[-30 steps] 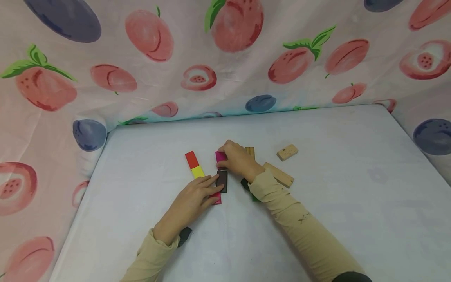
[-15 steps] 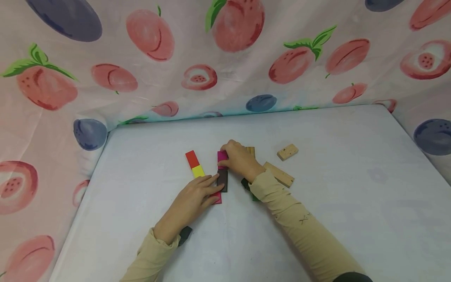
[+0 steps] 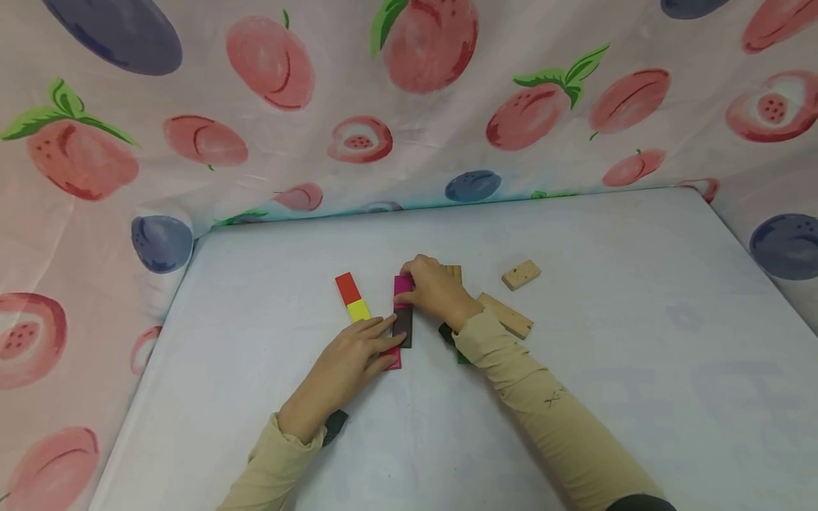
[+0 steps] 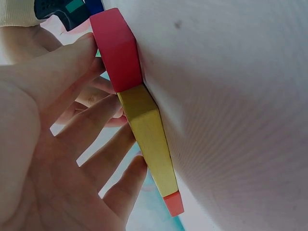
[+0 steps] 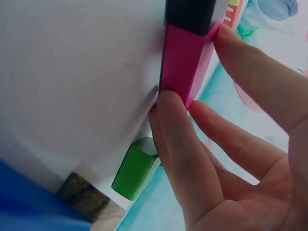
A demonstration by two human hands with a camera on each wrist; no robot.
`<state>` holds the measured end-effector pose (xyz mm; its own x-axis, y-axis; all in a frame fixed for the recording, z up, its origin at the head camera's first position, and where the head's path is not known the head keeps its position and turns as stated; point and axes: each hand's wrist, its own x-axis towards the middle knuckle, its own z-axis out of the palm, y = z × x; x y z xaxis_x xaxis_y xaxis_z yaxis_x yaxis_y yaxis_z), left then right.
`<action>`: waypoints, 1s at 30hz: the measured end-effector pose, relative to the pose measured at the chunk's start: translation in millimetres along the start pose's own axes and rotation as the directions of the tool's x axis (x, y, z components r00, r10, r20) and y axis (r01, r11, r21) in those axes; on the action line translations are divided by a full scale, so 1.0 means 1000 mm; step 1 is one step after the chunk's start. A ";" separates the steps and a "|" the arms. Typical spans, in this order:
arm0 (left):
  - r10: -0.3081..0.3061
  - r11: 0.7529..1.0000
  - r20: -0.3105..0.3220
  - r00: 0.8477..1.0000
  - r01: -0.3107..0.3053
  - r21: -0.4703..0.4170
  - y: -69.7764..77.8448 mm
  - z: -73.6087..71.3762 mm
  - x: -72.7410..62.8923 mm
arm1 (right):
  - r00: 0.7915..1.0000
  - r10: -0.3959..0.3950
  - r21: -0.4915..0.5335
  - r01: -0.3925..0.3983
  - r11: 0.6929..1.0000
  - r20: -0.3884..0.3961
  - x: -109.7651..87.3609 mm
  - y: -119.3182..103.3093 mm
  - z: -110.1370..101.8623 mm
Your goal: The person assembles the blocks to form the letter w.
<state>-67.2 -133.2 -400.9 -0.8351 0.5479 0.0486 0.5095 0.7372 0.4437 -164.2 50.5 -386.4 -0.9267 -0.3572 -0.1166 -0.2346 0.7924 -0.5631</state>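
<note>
My right hand [image 3: 437, 287] pinches a magenta block [image 3: 402, 285] between thumb and fingers. That block lies end to end with a black block [image 3: 403, 330]; the right wrist view shows the magenta block [image 5: 180, 62] meeting the black one [image 5: 190, 14]. My left hand [image 3: 345, 362] rests with extended fingers over the near ends of the row. Its fingertips touch the black block and cover part of a pink block [image 3: 395, 360]. In the left wrist view the fingers lie along a yellow block [image 4: 147, 134] and a pinkish-red block [image 4: 115, 50], with a red block [image 4: 174, 204] beyond.
Left of the row, a red block [image 3: 348, 289] adjoins the yellow block [image 3: 359, 311]. Plain wooden blocks [image 3: 520, 275] [image 3: 511, 319] lie to the right. A green block [image 3: 463, 360] and a dark piece [image 3: 445, 332] are partly under my right sleeve. Fruit-print cloth [image 3: 358, 142] borders the white table [image 3: 639, 284].
The magenta block has shifted slightly right, into line with the black block, and the small gap between their ends has closed. My left hand has stayed in place.
</note>
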 end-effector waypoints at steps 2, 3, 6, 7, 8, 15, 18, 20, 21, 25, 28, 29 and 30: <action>-0.005 1.000 0.002 1.000 0.005 -0.001 0.000 0.000 0.000 | 1.000 0.003 0.000 -0.003 1.000 0.001 0.000 0.000 0.000; -0.008 1.000 0.004 1.000 0.008 -0.001 0.000 0.000 0.000 | 1.000 0.007 0.000 -0.007 1.000 0.001 0.000 0.000 0.000; -0.012 1.000 0.006 1.000 0.012 0.005 0.000 0.001 0.000 | 1.000 0.012 -0.004 -0.012 1.000 -0.002 -0.001 0.000 0.000; -0.014 1.000 0.006 1.000 0.013 0.005 0.000 0.001 0.000 | 1.000 0.012 -0.007 -0.012 1.000 -0.003 -0.001 0.000 0.000; -0.014 1.000 0.007 1.000 0.014 0.007 -0.001 0.001 0.000 | 1.000 0.012 -0.010 -0.012 1.000 -0.003 -0.001 0.000 0.000; -0.016 1.000 0.010 1.000 0.016 0.004 -0.001 0.001 0.000 | 1.000 0.008 -0.013 -0.008 1.000 0.003 -0.003 -0.002 -0.001; -0.021 1.000 0.016 1.000 0.021 0.001 0.000 0.000 0.000 | 1.000 0.005 -0.007 -0.005 1.000 0.004 -0.003 -0.002 -0.002; -0.023 1.000 0.018 1.000 0.023 0.000 0.001 0.000 0.000 | 1.000 0.002 -0.006 -0.002 1.000 0.002 -0.004 -0.002 -0.002; -0.024 1.000 0.018 1.000 0.024 -0.002 0.001 -0.001 0.000 | 1.000 -0.001 -0.007 0.001 1.000 0.000 -0.004 -0.002 -0.001; -0.019 1.000 0.013 1.000 0.019 -0.011 0.002 -0.001 0.000 | 1.000 -0.011 -0.016 0.011 1.000 -0.009 -0.004 -0.001 -0.001; -0.016 1.000 0.010 1.000 0.016 -0.012 0.001 -0.001 0.000 | 1.000 -0.015 -0.021 0.015 1.000 -0.009 -0.004 -0.001 -0.001; -0.016 1.000 0.010 1.000 0.016 -0.013 0.001 -0.001 0.000 | 1.000 -0.013 -0.021 0.013 1.000 -0.008 -0.004 -0.001 -0.001; -0.017 1.000 0.010 1.000 0.017 -0.012 0.001 -0.001 0.000 | 1.000 -0.012 -0.023 0.012 1.000 -0.009 -0.004 -0.001 -0.001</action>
<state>-66.6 -132.7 -399.7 -0.8414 0.5394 0.0326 0.4930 0.7415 0.4552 -160.8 51.5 -384.0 -0.9265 -0.3621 -0.1026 -0.2519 0.7992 -0.5458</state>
